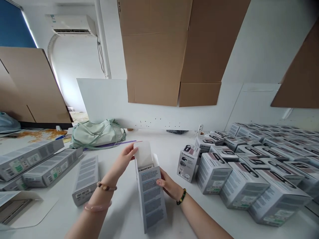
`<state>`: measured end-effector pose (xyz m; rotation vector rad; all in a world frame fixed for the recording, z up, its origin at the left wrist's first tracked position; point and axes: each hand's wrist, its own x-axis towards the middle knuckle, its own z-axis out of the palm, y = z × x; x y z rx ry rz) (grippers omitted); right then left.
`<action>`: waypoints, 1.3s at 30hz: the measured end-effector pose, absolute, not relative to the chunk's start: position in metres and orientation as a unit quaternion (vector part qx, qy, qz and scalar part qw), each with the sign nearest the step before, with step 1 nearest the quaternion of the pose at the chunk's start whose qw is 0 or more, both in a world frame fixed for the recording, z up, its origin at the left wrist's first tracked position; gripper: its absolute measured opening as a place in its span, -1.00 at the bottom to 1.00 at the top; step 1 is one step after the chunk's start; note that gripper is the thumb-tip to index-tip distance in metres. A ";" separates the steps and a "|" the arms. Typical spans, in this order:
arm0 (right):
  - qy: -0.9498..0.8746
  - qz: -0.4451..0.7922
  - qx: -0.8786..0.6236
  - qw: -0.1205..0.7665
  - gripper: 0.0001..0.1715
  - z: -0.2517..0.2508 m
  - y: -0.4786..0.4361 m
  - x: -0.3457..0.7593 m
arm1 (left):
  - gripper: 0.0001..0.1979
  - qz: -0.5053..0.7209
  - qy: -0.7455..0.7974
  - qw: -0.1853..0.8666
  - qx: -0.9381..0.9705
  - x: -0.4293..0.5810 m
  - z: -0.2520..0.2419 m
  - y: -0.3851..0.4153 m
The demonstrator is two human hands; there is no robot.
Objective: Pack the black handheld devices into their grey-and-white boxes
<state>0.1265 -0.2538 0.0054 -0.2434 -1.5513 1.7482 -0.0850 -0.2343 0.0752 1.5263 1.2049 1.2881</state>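
Observation:
A tall grey-and-white printed carton [152, 196] stands upright in front of me with its top open and the white flap [144, 154] raised. The fingers of my left hand [126, 155] pinch the flap's upper left edge. My right hand [170, 185] grips the carton's right side, thumb on the printed front face and the other fingers hidden behind it. The inside of the carton is mostly out of sight. To its right, a finished-looking SilverCrest box [188, 163] stands close to the carton, apart from my hand.
Rows of closed boxes [245, 186] fill the right of the white table [119, 202]. On the left lie several flattened cartons [53, 166], a narrow carton [86, 179] and an open one [22, 209]. A pale green bag [96, 133] rests at the back, before cardboard sheets [154, 53].

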 end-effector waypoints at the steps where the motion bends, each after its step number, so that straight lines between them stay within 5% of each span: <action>1: -0.610 0.687 -0.097 0.382 -0.18 0.005 -0.254 0.126 | -0.48 0.508 0.472 0.394 0.604 -0.085 0.077 -0.235; 5: -0.607 0.692 -0.105 0.376 -0.19 0.002 -0.253 0.125 | -0.50 0.511 0.455 0.385 0.619 -0.085 0.079 -0.235; 10: -0.603 0.691 -0.121 0.379 -0.23 -0.001 -0.254 0.124 | -0.81 0.522 0.441 0.358 0.636 -0.084 0.074 -0.231; 16: -0.623 0.671 -0.129 0.381 -0.32 0.004 -0.257 0.125 | -0.77 0.530 0.435 0.392 0.613 -0.083 0.072 -0.236; 22: -0.652 0.667 -0.131 0.336 -0.16 0.015 -0.259 0.128 | -0.39 0.528 0.456 0.453 0.555 -0.092 0.073 -0.229; 31: -0.687 0.659 -0.127 0.281 -0.27 0.024 -0.254 0.140 | -0.51 0.381 0.501 0.505 0.590 -0.119 0.080 -0.236; 39: -0.685 0.642 -0.197 0.282 -0.24 0.010 -0.245 0.148 | -0.61 0.354 0.539 0.427 0.634 -0.119 0.067 -0.222</action>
